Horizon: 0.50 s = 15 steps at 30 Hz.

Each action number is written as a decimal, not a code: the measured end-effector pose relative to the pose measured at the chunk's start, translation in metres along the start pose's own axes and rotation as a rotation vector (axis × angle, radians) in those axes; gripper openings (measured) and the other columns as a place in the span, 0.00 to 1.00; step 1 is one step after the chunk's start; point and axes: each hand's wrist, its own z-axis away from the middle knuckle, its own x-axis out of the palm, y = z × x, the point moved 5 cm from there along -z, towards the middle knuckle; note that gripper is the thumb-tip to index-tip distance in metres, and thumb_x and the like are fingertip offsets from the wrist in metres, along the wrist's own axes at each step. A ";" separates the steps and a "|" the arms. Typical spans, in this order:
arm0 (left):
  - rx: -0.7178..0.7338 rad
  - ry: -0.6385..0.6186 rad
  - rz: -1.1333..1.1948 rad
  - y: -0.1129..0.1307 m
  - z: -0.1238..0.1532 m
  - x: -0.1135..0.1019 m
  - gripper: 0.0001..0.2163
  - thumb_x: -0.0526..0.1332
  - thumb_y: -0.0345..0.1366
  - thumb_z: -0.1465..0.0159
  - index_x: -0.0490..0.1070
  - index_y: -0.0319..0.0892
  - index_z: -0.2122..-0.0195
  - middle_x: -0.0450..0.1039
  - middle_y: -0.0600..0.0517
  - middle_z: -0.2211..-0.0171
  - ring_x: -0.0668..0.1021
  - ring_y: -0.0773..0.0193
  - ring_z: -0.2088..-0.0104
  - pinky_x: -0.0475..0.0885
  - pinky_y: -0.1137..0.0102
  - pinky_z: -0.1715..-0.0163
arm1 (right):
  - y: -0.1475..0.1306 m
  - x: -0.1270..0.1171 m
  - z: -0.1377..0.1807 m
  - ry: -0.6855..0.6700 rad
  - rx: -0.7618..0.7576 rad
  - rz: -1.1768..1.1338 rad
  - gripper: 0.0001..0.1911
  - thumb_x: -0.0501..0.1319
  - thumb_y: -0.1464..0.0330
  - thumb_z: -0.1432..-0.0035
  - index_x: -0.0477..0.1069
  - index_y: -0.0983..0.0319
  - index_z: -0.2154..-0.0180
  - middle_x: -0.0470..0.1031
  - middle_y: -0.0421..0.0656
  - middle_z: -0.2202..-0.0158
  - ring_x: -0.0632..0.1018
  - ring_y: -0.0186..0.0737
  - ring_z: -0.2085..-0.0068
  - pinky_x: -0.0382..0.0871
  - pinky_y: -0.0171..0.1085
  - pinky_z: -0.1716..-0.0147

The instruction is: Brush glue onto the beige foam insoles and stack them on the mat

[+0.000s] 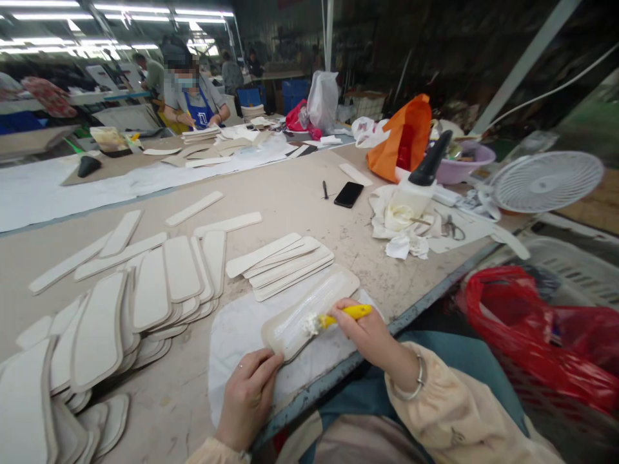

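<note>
My right hand [365,332] grips a yellow-handled brush [351,313]. Its bristles, coated in white paste, touch a long pale panel [309,309] with rounded ends. A wet, shiny white layer covers much of the panel's top. At the panel's near left end, my left hand [251,390] pinches the edge between thumb and fingers. Under the panel lies a white sheet [229,341] at the table's front edge. Just beyond it is a fanned pile of narrow pale strips [285,261].
Overlapping stacks of pale panels [99,322] cover the left side. Toward the right are a phone [349,194], a white bottle with a black top [413,193], scissors [452,227], an orange bag [401,142] and a white fan [546,182]. A co-worker [193,96] sits across the table.
</note>
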 end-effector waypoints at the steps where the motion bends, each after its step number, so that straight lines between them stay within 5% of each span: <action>1: 0.003 -0.001 0.000 0.000 0.000 0.000 0.10 0.58 0.28 0.37 0.75 0.42 0.56 0.73 0.48 0.61 0.76 0.64 0.61 0.75 0.72 0.62 | 0.006 -0.013 -0.004 0.057 0.009 0.043 0.14 0.52 0.61 0.36 0.70 0.62 0.69 0.67 0.37 0.78 0.69 0.32 0.76 0.61 0.31 0.74; 7: 0.015 0.004 -0.018 -0.002 0.001 0.002 0.10 0.58 0.28 0.36 0.74 0.43 0.56 0.73 0.48 0.61 0.76 0.65 0.61 0.75 0.72 0.61 | 0.035 -0.077 -0.014 0.348 0.020 0.296 0.15 0.52 0.60 0.37 0.71 0.62 0.67 0.73 0.40 0.75 0.75 0.37 0.73 0.64 0.34 0.72; 15: 0.033 0.023 -0.058 -0.003 0.003 0.002 0.10 0.57 0.30 0.35 0.74 0.44 0.56 0.72 0.47 0.61 0.76 0.65 0.61 0.75 0.72 0.61 | 0.016 -0.074 0.000 0.510 -0.390 0.454 0.07 0.56 0.69 0.37 0.71 0.62 0.60 0.78 0.46 0.62 0.79 0.39 0.62 0.70 0.35 0.61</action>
